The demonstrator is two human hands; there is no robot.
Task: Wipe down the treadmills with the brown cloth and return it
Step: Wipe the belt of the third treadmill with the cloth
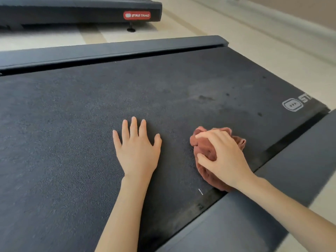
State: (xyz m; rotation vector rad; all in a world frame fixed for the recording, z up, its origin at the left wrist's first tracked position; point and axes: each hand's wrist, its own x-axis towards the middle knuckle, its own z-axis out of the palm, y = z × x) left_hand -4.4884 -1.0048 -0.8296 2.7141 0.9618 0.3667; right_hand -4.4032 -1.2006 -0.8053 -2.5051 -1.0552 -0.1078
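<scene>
The hands are both lying on the belt (81,124) of the nearer treadmill: the left hand (137,150) is pressing flat, fingers straight and spread, holding nothing, while the right hand (224,157) is curling its fingers round the bunched brown cloth (205,147), right of centre in the frame, near the belt's lower-right edge. The belt is showing a rough dark grey surface, with a few darker spots (205,97) and a white logo (292,104) toward the right edge. Two side rails are bordering it, one (109,51) across the upper frame and one (245,224) at lower right. A pale floor (236,33) is running to a skirting board (272,20) at upper right. A second treadmill (81,10), with a red label (137,15), is standing at upper left, making two treadmills, one cloth, two hands.
</scene>
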